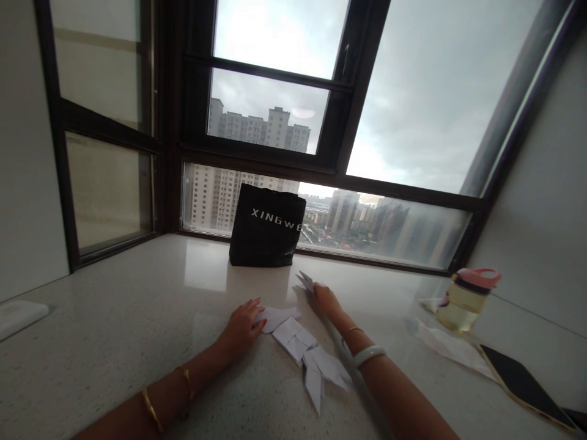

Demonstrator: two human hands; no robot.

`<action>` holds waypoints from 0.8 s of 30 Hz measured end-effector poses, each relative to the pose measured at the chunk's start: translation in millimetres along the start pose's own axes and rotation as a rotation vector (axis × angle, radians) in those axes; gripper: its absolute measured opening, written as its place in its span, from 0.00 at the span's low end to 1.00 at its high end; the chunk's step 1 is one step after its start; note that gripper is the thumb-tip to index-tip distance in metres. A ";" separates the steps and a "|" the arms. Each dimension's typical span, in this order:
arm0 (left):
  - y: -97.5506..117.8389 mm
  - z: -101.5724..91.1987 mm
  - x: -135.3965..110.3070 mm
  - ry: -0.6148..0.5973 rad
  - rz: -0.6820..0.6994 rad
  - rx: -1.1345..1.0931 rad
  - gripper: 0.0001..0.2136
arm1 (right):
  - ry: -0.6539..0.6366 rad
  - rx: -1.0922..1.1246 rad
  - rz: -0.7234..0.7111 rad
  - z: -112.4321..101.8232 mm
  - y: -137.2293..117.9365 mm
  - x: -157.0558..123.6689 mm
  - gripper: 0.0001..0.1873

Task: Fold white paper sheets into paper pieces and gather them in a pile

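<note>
White folded paper pieces lie on the pale speckled counter in front of me. My left hand (243, 325) has its thumb and fingers closed around the left end of a long folded paper piece (277, 318). Just right of that piece is a square folded paper (294, 340) with creased flaps. Nearer to me, pointed folded paper pieces (313, 379) fan out beside the square. Farther back, my right hand (326, 299) grips another folded paper piece (306, 281), whose sharp points stick out to the left. The fingers hide part of it.
A black bag (268, 235) stands at the back by the window. To the right are a bottle with a pink lid (465, 305), a white sheet or wrapper (452, 348) and a dark tablet or phone (525, 382). A white object (22, 316) lies at the left edge.
</note>
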State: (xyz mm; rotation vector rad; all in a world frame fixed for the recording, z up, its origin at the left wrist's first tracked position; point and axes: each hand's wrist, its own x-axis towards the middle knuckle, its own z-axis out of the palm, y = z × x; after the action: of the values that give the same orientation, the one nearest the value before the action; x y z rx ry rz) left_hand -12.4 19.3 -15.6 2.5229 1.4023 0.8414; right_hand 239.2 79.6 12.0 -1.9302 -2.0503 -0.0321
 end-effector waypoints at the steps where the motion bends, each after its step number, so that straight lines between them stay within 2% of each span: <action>1: -0.6 0.0 0.5 0.014 0.000 -0.013 0.17 | 0.000 0.025 -0.034 -1.7 -4.0 -4.3 0.11; 5: -2.2 -2.1 2.3 0.134 0.021 -0.110 0.19 | -0.047 0.136 -0.231 -2.4 -22.5 -28.1 0.14; 8: -2.1 -3.8 3.0 0.208 0.040 -0.173 0.20 | -0.039 0.184 -0.294 -0.2 -27.4 -37.1 0.22; 11: -1.9 -2.7 2.9 0.151 0.044 -0.162 0.20 | 0.034 0.167 -0.213 0.2 -19.1 -27.2 0.25; 15: -1.8 0.8 -0.1 -0.028 -0.024 -0.090 0.20 | 0.107 0.088 -0.056 0.2 1.5 -5.6 0.18; 18: 0.0 -0.6 -4.2 -0.121 -0.021 -0.083 0.21 | 0.090 0.041 0.007 1.4 14.4 -0.9 0.15; 22: 3.9 -8.3 -6.6 -0.131 0.021 -0.080 0.24 | 0.037 0.028 0.036 0.1 19.8 -7.9 0.13; 24: 4.8 -11.6 -5.8 -0.112 0.024 -0.072 0.22 | 0.037 0.040 0.034 -2.6 15.4 -14.4 0.12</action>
State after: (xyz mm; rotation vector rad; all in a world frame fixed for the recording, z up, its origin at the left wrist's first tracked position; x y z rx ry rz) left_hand -17.4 10.1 -6.5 2.4961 1.2868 0.7290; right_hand 255.3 66.4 7.8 -1.9256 -1.9795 -0.0193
